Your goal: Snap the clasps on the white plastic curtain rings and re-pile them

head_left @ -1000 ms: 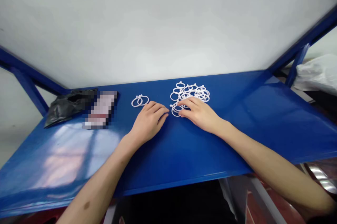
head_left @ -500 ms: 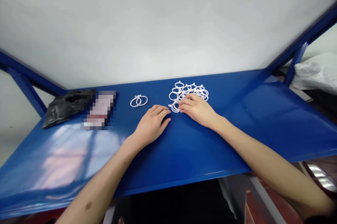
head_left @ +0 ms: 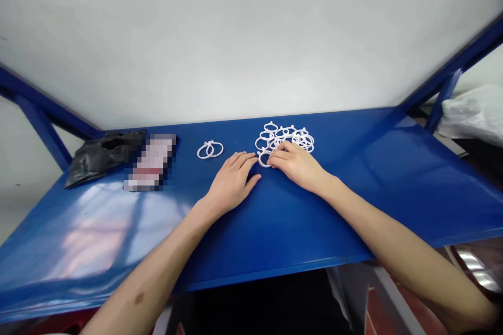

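Note:
A pile of white curtain rings, each with a small knob or eyelet, lies on the blue table. My right hand is at the pile's near side, its fingers bent and closed on a white curtain ring at the front; the fingertips are partly hidden. Just left of that ring, my left hand rests with fingers stretched out and thumb apart, holding nothing. Its fingertips come close to the ring. Two overlapping white rings lie separately, beyond and left of my left hand.
A black plastic bag and a blurred-out flat object lie on the left of the blue table. Behind stands a pale wall. Blue frame bars rise at both sides, with a white bag beyond the right one.
At the front of the pile, bunched rings have given way to one visible ring by my right fingers. My left hand has shifted slightly right, and the whole view has moved a little.

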The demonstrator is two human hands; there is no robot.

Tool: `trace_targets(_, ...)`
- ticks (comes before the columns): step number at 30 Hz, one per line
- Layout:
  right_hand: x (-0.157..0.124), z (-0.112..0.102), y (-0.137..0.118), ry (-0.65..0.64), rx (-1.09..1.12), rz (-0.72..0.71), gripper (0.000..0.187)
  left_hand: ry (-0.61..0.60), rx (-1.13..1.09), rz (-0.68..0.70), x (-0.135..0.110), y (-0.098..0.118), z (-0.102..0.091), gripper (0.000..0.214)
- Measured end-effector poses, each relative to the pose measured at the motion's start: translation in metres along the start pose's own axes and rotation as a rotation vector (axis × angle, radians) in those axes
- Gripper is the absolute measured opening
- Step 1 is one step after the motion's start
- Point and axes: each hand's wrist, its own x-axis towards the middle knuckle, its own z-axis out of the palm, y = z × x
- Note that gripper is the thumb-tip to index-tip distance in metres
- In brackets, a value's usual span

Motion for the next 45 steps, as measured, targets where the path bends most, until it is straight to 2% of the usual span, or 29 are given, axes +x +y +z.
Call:
trace_targets(4, 0.001, -0.003, -0.011, -0.061, -0.071, -0.061, 0.022, 0.117, -0.004, 0.130, -0.001, 0.006, -0.009, 0.023)
trace_targets(7, 0.000, -0.007, -0.024, -0.098, -0.101, -0.114, 0.026, 0.061, -0.027, 0.239, -0.002, 0.009, -0.010, 0.013)
trace_targets(12, -0.003, -0.011, -0.038, -0.068, -0.093, -0.108, 0.033, 0.042, 0.001, 0.250, -0.004, 0.006, -0.008, 0.025)
trace_targets(18, -0.002, -0.017, -0.037, -0.053, -0.011, -0.123, 0.021, 0.075, -0.071, 0.321, -0.004, 0.006, -0.022, 0.029)
trace_targets(23, 0.000, -0.017, -0.039, 0.025, -0.104, -0.142, 0.029, 0.011, -0.053, 0.295, -0.002, 0.010, -0.027, 0.031)
trace_targets(26, 0.001, -0.017, -0.045, 0.074, -0.161, -0.121, 0.031, 0.038, 0.037, 0.254, -0.001, 0.015, -0.024, 0.032)
trace_targets(30, 0.001, -0.016, -0.054, 0.079, -0.233, -0.048, 0.035, 0.078, 0.156, 0.188, 0.000, 0.025, -0.021, 0.034)
trace_targets(37, -0.003, -0.010, -0.065, 0.128, -0.274, 0.063, 0.027, 0.114, 0.128, 0.095, 0.000, 0.032, -0.020, 0.030)
trace_targets(39, -0.003, -0.010, -0.065, 0.144, -0.270, 0.067, 0.030, 0.102, 0.080, 0.068, -0.002, 0.028, -0.018, 0.029)
trace_targets(41, -0.002, -0.011, -0.061, 0.172, -0.208, 0.005, 0.031, 0.087, 0.023, 0.077, -0.003, 0.021, -0.017, 0.028)
trace_targets(43, 0.001, -0.012, -0.051, 0.229, -0.099, -0.037, 0.027, 0.118, -0.022, 0.067, -0.004, 0.009, -0.017, 0.024)
trace_targets(45, 0.009, -0.014, -0.033, 0.266, -0.004, 0.029, 0.031, 0.188, -0.023, 0.001, -0.004, -0.008, -0.021, 0.022)
